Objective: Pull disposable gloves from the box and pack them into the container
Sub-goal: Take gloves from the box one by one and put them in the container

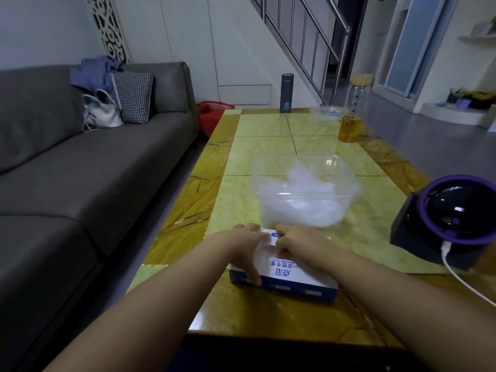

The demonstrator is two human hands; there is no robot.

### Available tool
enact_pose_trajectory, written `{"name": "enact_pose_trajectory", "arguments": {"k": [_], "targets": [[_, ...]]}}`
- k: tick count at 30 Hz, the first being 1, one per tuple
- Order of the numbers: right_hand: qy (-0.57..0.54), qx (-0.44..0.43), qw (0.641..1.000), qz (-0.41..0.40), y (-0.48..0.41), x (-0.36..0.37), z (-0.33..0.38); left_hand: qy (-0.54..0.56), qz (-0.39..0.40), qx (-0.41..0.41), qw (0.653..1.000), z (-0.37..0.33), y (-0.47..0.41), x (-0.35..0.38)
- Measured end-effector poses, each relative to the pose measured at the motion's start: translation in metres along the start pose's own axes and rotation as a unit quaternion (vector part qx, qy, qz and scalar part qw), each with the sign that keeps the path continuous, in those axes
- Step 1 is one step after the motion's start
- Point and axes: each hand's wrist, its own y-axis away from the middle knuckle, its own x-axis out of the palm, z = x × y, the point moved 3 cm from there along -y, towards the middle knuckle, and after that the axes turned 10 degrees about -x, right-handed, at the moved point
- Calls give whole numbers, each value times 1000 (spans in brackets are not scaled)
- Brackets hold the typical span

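Glove box [291,276], blue & white, lies flat on the yellow-tiled worktop [257,124] near its front edge, long side skewed a bit toward 4 o'clock. Left hand [241,245] grips the box's 9 o'clock end: fingers reach over the far edge, thumb pressed down on the near side wall. Right hand [298,242] sits on top of the box at its 12 o'clock end w/ fingers bent down at the opening; a pale filmy patch shows between the two hands, but can't tell if that hand has a glove pinched or holds nothing. Clear plastic container [346,183] stands just beyond the box at 12 o'clock, close but apart, approx half full of crumpled translucent gloves [300,194]. At 3 o'clock from the container, near the worktop's right edge, a black device w/ purple ring [451,218], white cable [467,280] running off toward 5 o'clock. Far end of worktop: dark flask [286,93] upright at 12 o'clock, glass jar w/ amber liquid [349,128] at 1 o'clock. Grey sofa [80,170] along the 9 o'clock side, w/ a white bag [103,114] & checked cushion [134,96] on it
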Motion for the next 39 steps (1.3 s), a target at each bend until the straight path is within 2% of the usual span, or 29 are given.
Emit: {"name": "enact_pose_trajectory", "arguments": {"k": [2,4,9,13,16,20,23,25,26,28,30,31,32,35,39], "targets": [[-5,1,1000,15,5,-3,1,9,-3,0,1000,1,1,1],[-2,-28,1000,-4,12,-13,0,11,-6,2,1000,1,2,0],[111,-111,987,34,24,-46,16,15,-3,2,1000,1,2,1],[136,-80,987,30,25,-65,2,18,-2,6,1000,-1,4,0],[128,-43,991,-23,26,-87,-8,12,-6,9,1000,-4,6,2],[61,-16,985,-162,34,-132,-19,13,-2,-5,1000,-3,7,4],[27,-28,968,-246,46,-155,-25,86,0,12,996,-1,15,-3],[3,-38,961,-273,54,-159,-28,238,6,55,970,2,22,-13],[-7,-41,961,-275,57,-159,-28,334,22,80,939,4,27,-19],[-18,-47,960,-274,62,-157,-29,510,48,118,851,7,34,-28],[-27,-53,958,-280,65,-153,-27,620,57,127,772,9,37,-37],[-32,-58,957,-282,65,-151,-26,644,53,131,752,8,36,-40],[-37,-65,956,-282,65,-149,-24,653,43,136,744,4,38,-45],[-53,-80,956,-279,61,-142,-20,640,4,137,756,-8,39,-55],[-92,-68,943,-312,60,-138,-22,640,-74,100,758,-12,36,-64]]}}
